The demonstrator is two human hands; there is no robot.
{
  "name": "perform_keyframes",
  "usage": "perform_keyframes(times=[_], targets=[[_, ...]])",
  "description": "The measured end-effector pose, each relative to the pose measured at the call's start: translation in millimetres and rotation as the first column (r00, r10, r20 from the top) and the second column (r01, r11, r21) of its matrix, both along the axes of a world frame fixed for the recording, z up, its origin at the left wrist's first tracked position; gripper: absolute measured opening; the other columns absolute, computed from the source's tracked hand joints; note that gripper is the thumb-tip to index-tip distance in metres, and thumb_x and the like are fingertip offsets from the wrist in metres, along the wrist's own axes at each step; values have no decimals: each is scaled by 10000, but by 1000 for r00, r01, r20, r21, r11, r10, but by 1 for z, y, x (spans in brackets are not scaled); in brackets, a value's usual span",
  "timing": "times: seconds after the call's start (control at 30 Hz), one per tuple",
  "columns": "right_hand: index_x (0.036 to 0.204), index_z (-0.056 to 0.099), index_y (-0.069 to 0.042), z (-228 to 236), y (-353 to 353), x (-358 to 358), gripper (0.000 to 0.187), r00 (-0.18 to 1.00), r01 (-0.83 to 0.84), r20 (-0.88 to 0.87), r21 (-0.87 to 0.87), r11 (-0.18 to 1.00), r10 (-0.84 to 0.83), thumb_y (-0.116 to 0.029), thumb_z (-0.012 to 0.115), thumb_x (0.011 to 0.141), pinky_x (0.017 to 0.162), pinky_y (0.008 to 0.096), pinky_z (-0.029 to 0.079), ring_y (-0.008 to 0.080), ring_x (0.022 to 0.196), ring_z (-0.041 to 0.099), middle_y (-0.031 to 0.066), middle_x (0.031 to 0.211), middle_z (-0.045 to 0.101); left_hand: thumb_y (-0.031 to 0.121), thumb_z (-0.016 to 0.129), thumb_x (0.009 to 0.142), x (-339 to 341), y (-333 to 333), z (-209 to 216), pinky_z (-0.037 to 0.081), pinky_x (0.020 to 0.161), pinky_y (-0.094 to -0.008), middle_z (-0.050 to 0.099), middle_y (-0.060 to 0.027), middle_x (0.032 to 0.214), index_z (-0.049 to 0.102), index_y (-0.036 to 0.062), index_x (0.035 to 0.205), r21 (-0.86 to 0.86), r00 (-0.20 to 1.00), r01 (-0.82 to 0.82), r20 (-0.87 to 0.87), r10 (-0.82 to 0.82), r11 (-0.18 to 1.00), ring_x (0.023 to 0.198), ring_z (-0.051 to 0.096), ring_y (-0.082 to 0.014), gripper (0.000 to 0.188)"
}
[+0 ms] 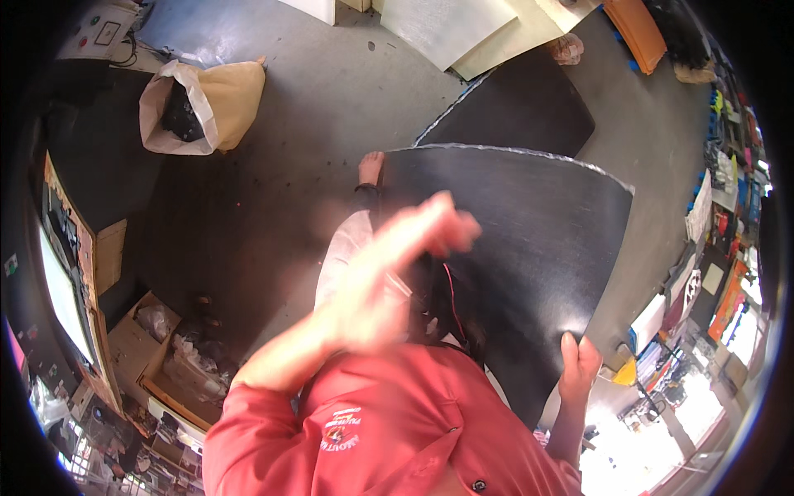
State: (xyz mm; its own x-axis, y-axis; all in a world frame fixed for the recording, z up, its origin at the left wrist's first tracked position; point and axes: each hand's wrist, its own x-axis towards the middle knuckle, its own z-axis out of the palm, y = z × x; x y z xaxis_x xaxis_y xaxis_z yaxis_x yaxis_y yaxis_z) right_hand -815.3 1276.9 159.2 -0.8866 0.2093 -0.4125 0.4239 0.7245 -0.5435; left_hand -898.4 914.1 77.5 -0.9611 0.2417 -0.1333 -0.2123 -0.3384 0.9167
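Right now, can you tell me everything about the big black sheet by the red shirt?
The black sheet looks broad, dark and slightly shiny, perhaps rubber or plastic. A pale, uneven strip runs along its far edge. The right hand grips its right edge; the left hand blurs in front, so I can't tell if it touches. Its near part is partly hidden.

wht txt (340, 436) on red shirt (397, 397)

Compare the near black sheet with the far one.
The near sheet looks larger in view than the far sheet. The right hand is on the near sheet's edge; no hand touches the far sheet. The near sheet's pale, rough edge runs along its top in the picture, the far sheet's along its left. Both are black.
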Motion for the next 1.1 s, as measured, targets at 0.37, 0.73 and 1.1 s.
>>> perform_keyframes(times=[0.37, 0.73, 1.1], targets=[[904, 687, -79, 6, -48, 18, 227, 868, 406, -160, -318, 857, -471, -188, 647, 1100, 766, 231, 416, 26, 829, 511, -82, 863, 584, 500, 903, 808, 111, -12, 142, 594, 747, -462, 733, -277, 1212, 635, -76, 1428, 787, 936, 322, -347, -55, 527, 948, 751, -379, 887], [1106, 783, -3, 17, -123, 91, 348, 789, 516, -275, -187, 836, -549, -338, 696, 1065, 904, 277, 481, 108, 956, 628, 2, 1059, 722, 231, 659, 1069, 217, -191, 95, 586, 917, -382, 731, -187, 1051, 723, -48, 1159, 384, 957, 128, -290, -13, 915, 993, 727, -331, 299], [1256, 727, 44, 114, -153, 109, 536, 778, 363, 33, -839, 406, -627, -454, 672, 1064, 900, 344, 616, 240, 1003, 751, 116, 1131, 774, 326, 887, 863, 238, -134, -63, 283, 1289, -613, 84, -292, 1779, 42, 276, 1755, -673, 570, 565, -100, -816, 477, 1618, 204, -519, 1230]])
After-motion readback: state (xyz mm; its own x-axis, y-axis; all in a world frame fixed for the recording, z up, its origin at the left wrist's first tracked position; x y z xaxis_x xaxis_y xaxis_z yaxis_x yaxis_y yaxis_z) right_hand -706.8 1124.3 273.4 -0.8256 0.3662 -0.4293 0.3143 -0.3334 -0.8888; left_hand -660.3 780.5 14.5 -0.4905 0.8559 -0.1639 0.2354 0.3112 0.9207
